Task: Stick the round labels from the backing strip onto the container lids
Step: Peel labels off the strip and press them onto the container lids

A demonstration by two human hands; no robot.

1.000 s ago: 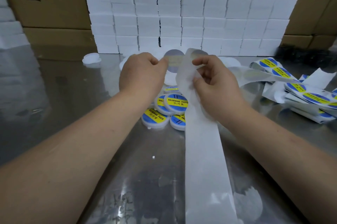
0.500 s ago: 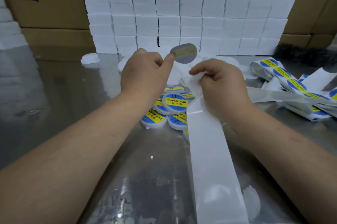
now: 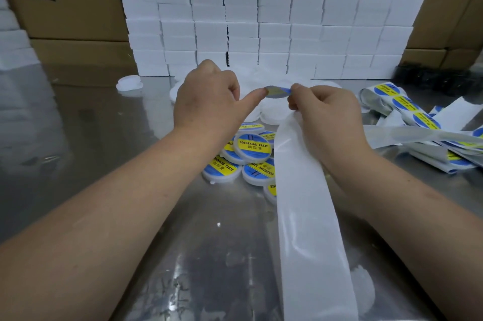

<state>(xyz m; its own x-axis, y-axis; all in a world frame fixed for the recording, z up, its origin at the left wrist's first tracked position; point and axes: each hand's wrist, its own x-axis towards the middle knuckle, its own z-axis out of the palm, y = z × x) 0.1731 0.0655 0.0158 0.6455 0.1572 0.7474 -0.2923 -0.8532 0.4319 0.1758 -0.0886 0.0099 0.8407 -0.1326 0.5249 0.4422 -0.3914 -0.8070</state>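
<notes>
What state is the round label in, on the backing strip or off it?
Off: the left hand and right hand pinch the round label by its edges midair, apart from the backing strip under the right hand.

Shiny metal table. Mid-surface: heap of labelled tubs, some overlapping. Just behind: plain white lids. Lone lid apart, far left. Label strips piled at right edge. Bare backing strip trailing to near edge. White boxes stacked along far edge.

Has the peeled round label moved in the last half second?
Yes: the round blue-yellow label has dropped from the bottom row of stacked white boxes to over the plain white lids.
</notes>
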